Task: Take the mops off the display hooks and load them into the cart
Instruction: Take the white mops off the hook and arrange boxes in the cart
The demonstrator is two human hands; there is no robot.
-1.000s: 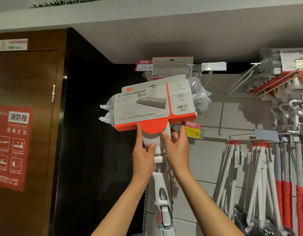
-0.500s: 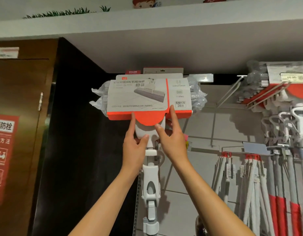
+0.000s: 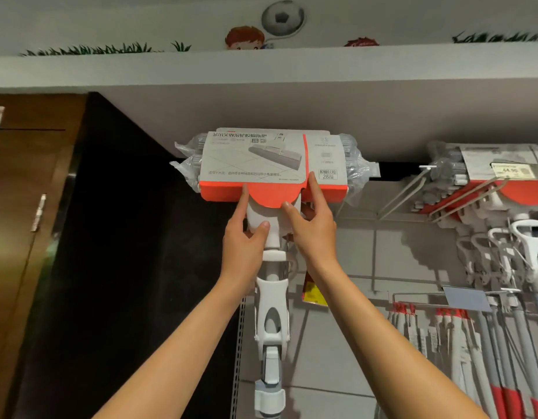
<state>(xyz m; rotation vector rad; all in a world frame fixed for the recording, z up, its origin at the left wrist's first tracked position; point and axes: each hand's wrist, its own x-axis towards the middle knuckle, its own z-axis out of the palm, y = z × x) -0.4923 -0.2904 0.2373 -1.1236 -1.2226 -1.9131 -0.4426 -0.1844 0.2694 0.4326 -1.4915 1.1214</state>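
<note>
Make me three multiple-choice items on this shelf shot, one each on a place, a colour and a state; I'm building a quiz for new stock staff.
1. Where is the price tag reading 44.90?
A. On the brown door at left
B. At upper right, on the neighbouring hooks
C. On the mop's handle

2. What colour is the bottom band of the held mop's card sleeve?
A. Orange-red
B. Blue
C. Green

3. How is the mop held?
A. One hand only
B. Both hands at the white neck under the head
C. By nobody

Answers:
1. B: the price tag sits at upper right, clear of the door.
2. A: the card sleeve ends in an orange-red band.
3. B: the left hand and right hand both grip the mop just below its head.
</note>
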